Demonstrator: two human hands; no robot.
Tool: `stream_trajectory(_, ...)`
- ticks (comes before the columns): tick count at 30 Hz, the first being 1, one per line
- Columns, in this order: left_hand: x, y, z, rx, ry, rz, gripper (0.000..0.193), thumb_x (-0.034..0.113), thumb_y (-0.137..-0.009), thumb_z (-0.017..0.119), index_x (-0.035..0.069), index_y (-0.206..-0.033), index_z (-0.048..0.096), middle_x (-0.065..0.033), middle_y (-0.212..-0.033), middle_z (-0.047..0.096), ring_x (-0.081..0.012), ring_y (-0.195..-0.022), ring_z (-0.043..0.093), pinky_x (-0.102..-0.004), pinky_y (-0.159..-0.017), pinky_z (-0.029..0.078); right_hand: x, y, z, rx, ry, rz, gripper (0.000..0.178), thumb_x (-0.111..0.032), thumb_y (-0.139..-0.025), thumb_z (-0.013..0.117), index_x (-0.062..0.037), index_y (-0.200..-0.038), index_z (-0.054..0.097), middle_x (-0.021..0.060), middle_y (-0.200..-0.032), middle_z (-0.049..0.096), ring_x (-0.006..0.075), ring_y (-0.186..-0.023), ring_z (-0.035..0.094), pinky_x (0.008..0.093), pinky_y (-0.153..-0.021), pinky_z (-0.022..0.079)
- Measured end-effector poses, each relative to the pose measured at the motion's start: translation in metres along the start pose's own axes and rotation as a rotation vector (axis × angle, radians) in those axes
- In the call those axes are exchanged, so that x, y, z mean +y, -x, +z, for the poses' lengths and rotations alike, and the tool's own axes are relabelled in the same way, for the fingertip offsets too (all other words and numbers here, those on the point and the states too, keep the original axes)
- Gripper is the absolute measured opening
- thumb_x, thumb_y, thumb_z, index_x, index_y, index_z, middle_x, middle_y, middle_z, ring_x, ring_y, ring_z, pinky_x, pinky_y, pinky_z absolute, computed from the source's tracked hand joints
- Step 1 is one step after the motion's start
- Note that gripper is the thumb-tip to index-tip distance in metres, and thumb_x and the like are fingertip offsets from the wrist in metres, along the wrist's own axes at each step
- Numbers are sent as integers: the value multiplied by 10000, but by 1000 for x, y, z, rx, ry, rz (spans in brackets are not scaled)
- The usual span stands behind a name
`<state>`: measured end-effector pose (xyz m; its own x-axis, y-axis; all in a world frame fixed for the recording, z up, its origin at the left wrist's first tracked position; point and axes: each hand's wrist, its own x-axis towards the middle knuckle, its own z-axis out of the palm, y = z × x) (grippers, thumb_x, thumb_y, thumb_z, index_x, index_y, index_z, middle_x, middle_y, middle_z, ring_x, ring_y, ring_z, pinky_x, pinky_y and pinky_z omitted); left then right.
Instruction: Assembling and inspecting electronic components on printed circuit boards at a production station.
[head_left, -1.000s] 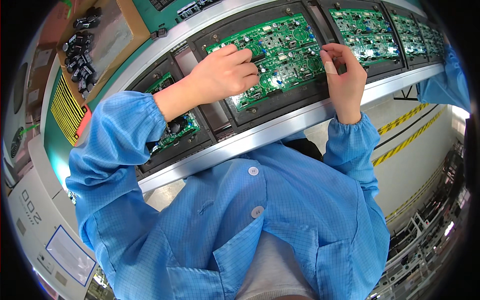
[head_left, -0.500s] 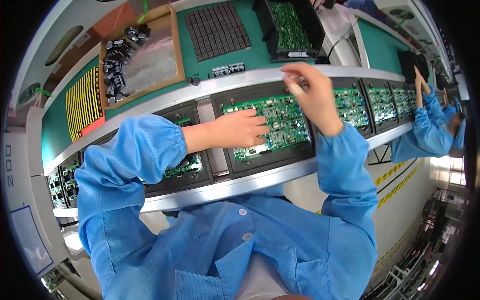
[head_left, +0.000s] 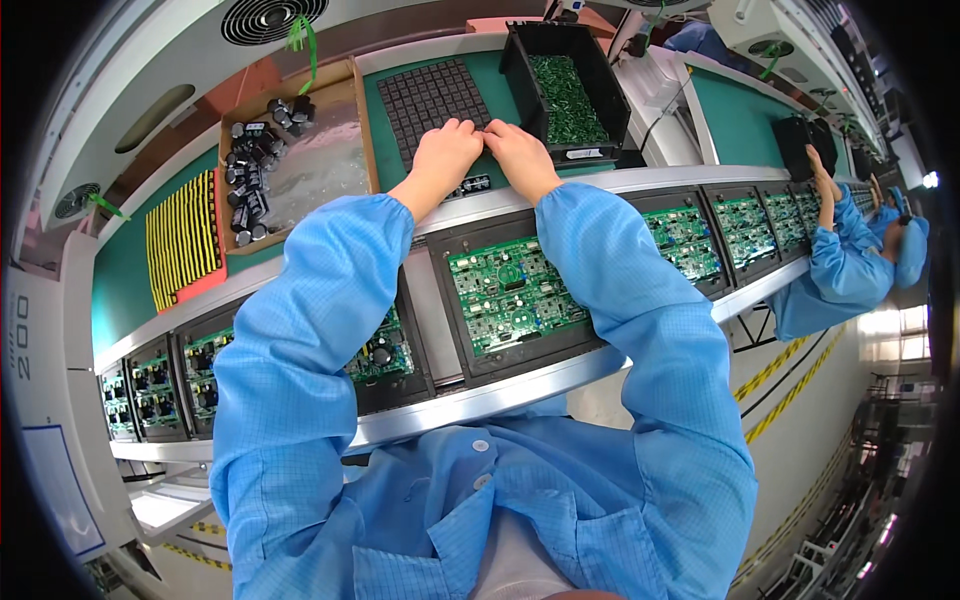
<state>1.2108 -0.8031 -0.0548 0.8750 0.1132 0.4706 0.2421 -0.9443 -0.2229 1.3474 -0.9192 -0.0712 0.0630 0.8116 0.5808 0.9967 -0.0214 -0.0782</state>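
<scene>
My left hand [head_left: 446,160] and my right hand [head_left: 520,158] meet over the green bench mat, fingertips touching or nearly so. Both have curled fingers, and whatever lies in them is hidden. Just beyond them is a block of small dark square components [head_left: 432,95] in tight rows, its near right corner partly covered by the hands. A few black cylindrical capacitors [head_left: 474,185] lie on the mat below, partly behind the left hand. Nearer to me, a green circuit board [head_left: 510,295] sits in a black carrier on the rail, its right part covered by my right sleeve.
A cardboard box [head_left: 368,130] with loose capacitors stands left; beyond it lie yellow-and-black striped strips [head_left: 185,240]. A black bin [head_left: 590,155] of small green parts is right of my hands. More boards in carriers [head_left: 685,240] line the rail. A co-worker [head_left: 850,260] is at far right.
Both hands have left the circuit board area and reached forward to the dark component block, coming together. The view has shifted slightly.
</scene>
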Motion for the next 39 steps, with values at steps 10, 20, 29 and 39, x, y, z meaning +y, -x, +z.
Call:
stream_trajectory(10, 6, 7, 9, 62, -118, 50, 96, 161, -816, 652, 131, -903, 679, 7, -908, 617, -185, -919, 645, -342, -674, 564, 3, 2, -24, -64, -114, 47, 244, -3, -864, 634, -25, -1107, 638, 129, -1084, 590, 331, -999, 656, 421, -863, 569)
stream_trajectory(20, 13, 0, -23, 114, 459, -166, 230, 112, -785, 736, 56, -1008, 739, -110, -972, 684, -287, -939, 683, -394, -807, 581, 11, 87, -174, -390, -390, 235, 284, 68, -814, 750, -2, -1066, 640, 86, -945, 577, 200, -772, 599, 348, -736, 522)
stream_trajectory(29, 79, 49, -74, -422, 962, -164, 276, 50, -741, 762, 19, -1012, 719, -154, -909, 717, -292, -868, 722, -402, -770, 575, 30, 143, -134, -380, -289, 195, 304, 54, -807, 753, -12, -1084, 648, 121, -1002, 597, 293, -879, 669, 387, -782, 551)
stream_trajectory(39, 100, 44, -74, -581, 672, -37, 280, 58, -793, 756, 70, -1070, 719, -141, -949, 735, -338, -945, 717, -446, -825, 584, 26, 138, -134, -511, -379, 195, 277, 42, -811, 760, -9, -1068, 670, 104, -971, 577, 265, -823, 647, 383, -767, 547)
